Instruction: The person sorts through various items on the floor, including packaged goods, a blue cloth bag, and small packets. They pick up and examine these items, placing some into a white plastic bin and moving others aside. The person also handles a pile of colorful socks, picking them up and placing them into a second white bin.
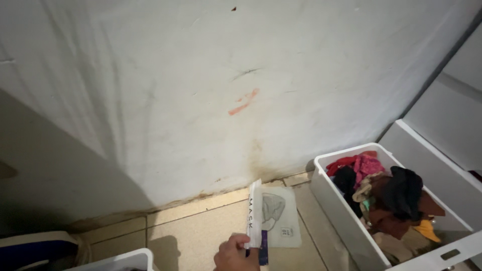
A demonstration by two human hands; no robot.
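Head view: one hand lifts a flat packet beside a white bin

Head camera looks down at a tiled floor [201, 231] meeting a stained white wall [201, 100]. One hand [235, 255], which side I cannot tell, has its grip clenched on a flat white packet [256, 221] held upright, left of the white bin [341, 216]. The bin, heaped with mixed clothes [386, 195], stands on the floor just right of the packet. A second pale packet [280, 221] lies flat between them.
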